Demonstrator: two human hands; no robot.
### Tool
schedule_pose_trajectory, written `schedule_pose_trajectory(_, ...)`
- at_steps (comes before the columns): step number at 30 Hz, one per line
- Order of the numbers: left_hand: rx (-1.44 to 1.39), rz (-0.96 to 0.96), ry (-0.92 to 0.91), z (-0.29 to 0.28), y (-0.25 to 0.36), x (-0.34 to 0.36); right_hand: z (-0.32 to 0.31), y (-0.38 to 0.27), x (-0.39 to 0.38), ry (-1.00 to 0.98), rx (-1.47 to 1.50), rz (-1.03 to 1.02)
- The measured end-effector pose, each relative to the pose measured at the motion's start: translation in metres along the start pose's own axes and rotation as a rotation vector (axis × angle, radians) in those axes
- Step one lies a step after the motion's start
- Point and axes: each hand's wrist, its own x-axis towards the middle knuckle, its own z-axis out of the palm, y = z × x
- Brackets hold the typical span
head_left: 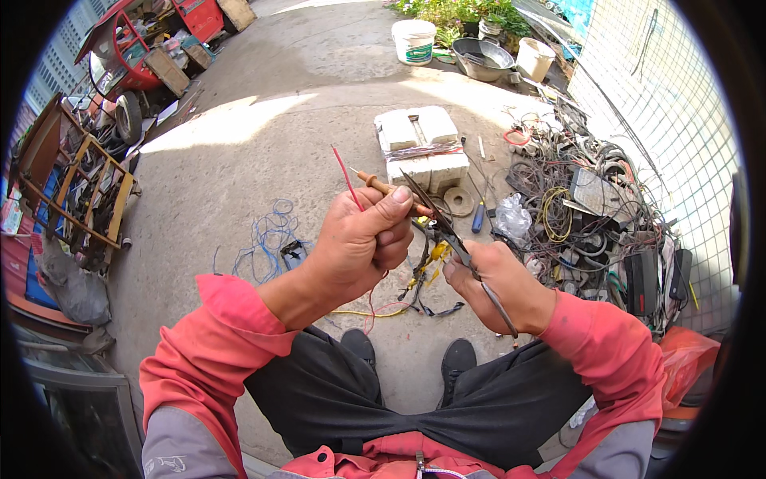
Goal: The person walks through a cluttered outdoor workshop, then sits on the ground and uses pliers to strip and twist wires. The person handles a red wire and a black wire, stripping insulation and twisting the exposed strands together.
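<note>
Red wire (348, 177) pinched in left hand (361, 243), long axis rising far-left from fist, above knees. Brown stub (381, 186) poked out under same thumb. Right hand (503, 281) just right of it, closed round handle of dark scissors (447, 231); blades pointed far-left toward left thumb, tips almost touching. Beyond hands: white blocks (420, 145) on concrete ground (239, 160), blue wire loops (267, 235) left, scrap cable heap (590, 215) right. White bucket (414, 40), grey basin (483, 57) far; contents unclear.

Just one view here, head-mounted fisheye looking steeply down from close above the lap and concrete ground (263, 160). Edges bend hard, black corners all round, tiled wall (670, 104) curving at right.
</note>
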Motion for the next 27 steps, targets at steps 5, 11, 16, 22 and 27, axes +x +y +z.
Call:
schedule_pose_trajectory(5,0.009,-0.019,0.006,0.001,0.001,-0.002,-0.005,-0.005,0.002,-0.053,0.118,0.051)
schedule_pose_trajectory(11,-0.06,0.0,0.091,0.004,-0.002,0.004,-0.004,0.005,-0.001,0.154,-0.296,-0.094)
schedule_pose_trajectory(16,0.047,0.018,0.028,-0.001,-0.003,0.003,-0.002,0.002,-0.003,0.111,-0.205,-0.017)
schedule_pose_trajectory(22,0.075,0.033,0.006,0.0,-0.001,0.001,-0.006,-0.006,-0.002,-0.026,0.005,0.044)
schedule_pose_trajectory(27,0.061,0.05,0.032,-0.002,-0.002,0.0,-0.009,-0.011,0.0,-0.112,0.16,0.106)
